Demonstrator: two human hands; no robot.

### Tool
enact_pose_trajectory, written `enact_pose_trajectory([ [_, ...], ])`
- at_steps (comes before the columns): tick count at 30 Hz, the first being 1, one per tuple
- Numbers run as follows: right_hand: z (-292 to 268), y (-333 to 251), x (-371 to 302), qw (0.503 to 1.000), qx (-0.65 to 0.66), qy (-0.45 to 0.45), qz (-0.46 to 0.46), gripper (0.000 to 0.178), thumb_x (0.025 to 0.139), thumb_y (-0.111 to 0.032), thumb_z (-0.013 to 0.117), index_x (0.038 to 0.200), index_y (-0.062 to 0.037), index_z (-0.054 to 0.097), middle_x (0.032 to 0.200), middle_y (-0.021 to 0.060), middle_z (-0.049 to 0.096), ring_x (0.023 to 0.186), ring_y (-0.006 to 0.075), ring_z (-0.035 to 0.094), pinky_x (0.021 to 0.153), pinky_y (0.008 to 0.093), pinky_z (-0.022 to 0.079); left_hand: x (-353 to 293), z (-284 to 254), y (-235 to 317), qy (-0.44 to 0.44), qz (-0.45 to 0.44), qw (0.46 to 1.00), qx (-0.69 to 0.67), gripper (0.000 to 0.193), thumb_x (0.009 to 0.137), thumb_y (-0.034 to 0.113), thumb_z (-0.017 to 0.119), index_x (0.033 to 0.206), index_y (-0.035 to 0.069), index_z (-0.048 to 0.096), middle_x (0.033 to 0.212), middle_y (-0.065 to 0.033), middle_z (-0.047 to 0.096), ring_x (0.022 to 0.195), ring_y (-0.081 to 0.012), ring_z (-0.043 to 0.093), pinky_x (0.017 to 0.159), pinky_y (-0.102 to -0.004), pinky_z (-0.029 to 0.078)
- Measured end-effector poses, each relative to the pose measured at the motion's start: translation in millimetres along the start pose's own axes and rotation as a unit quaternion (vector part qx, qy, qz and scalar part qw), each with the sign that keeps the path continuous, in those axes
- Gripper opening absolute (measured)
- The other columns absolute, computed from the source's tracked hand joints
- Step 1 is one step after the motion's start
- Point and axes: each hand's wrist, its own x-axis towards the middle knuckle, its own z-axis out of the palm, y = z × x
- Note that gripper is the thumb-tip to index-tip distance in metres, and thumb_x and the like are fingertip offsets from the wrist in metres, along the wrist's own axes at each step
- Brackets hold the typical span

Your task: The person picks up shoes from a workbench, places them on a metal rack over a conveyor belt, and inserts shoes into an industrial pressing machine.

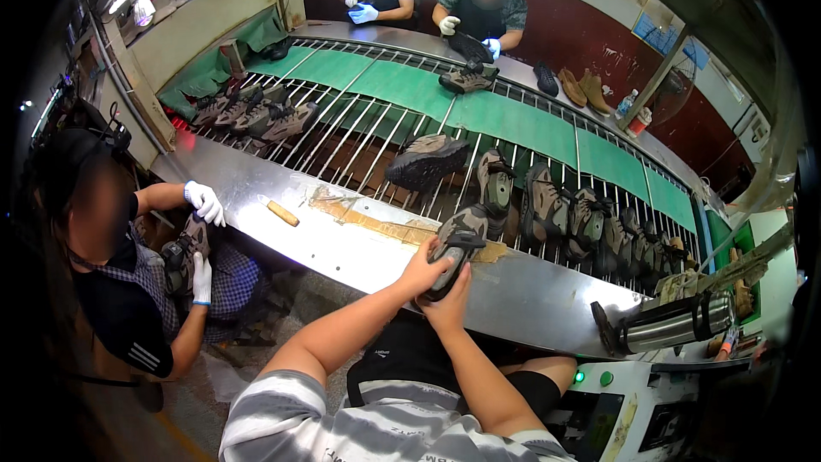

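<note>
Both my hands grip one brown-and-grey sports shoe (467,228) with black trim, just above the near metal edge of the conveyor. My left hand (422,269) closes on its left side. Wrapped round the lower end is my right hand (448,303), its fingers partly hidden by the shoe. Just beyond, another shoe (495,181) stands on the metal rods with its opening toward me. To its left a shoe (428,161) lies tipped, dark sole showing. A row of similar shoes (544,205) runs off to the right along the rods.
A rod conveyor with a green belt strip (402,82) crosses ahead. On the metal ledge (333,244) lies a wooden-handled tool (279,211); a steel flask (676,325) is at right. A gloved co-worker (128,265) holds a shoe at left; two others (483,8) work across.
</note>
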Motion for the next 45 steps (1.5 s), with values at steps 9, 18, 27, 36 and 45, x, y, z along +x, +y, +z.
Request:
enact_pose_trajectory([
  [9,0.6,7.1,39.5,0.993,0.105,0.053,-0.005,0.112,0.057,-0.022,0.083,0.146,0.0026,0.02,0.143,0.0275,0.032,0.132,0.042,0.034,0.109,0.0439,0.031,182.2,-99.4,42.2,0.227,0.294,0.771,0.517,0.087,0.064,0.044,0.079,0.132,0.002,0.044,0.121,-0.0186,0.052,0.118,-0.0355,0.045,0.101,-0.0483,0.035],
  [18,15.2,-2.5,156.9,0.999,0.028,-0.01,0.038,0.108,0.058,-0.03,0.081,0.147,-0.0076,0.024,0.14,0.0216,0.038,0.126,0.0398,0.043,0.1,0.0442,0.043,304.1,-119.3,7.3,0.059,0.022,0.976,0.21,0.075,0.07,0.036,0.081,0.128,-0.003,0.053,0.108,-0.0162,0.068,0.094,-0.0243,0.067,0.085,-0.0346,0.052],
  [27,48.4,67.7,265.3,0.998,-0.006,-0.062,0.015,0.116,0.06,-0.033,0.083,0.151,-0.0128,0.013,0.147,0.0196,0.033,0.133,0.0356,0.04,0.103,0.0399,0.041,130.6,-190.2,-27.5,0.118,-0.127,0.913,-0.37,0.054,0.092,0.031,0.058,0.13,-0.007,0.047,0.12,-0.0214,0.06,0.105,-0.0325,0.063,0.094,-0.0446,0.051],
  [36,-18.4,-71.1,222.6,0.95,-0.082,-0.082,-0.29,0.073,0.07,-0.017,0.072,0.137,-0.012,0.044,0.14,0.0131,0.045,0.129,0.0323,0.043,0.107,0.0443,0.035,-27.2,-186.7,2.3,0.034,-0.005,0.951,-0.309,0.094,0.06,0.046,0.086,0.128,-0.006,0.048,0.116,-0.0116,0.063,0.104,-0.0214,0.063,0.091,-0.0339,0.051],
  [45,-175.1,-206.1,107.3,0.787,-0.352,-0.191,-0.469,0.072,0.064,-0.021,0.07,0.132,-0.0113,0.052,0.115,0.012,0.061,0.11,0.028,0.056,0.107,0.0472,0.032,-33.6,-132.2,175.1,-0.304,0.061,0.951,-0.01,0.083,0.067,0.039,0.085,0.13,-0.002,0.05,0.12,-0.0123,0.06,0.106,-0.0179,0.059,0.096,-0.0316,0.045],
])
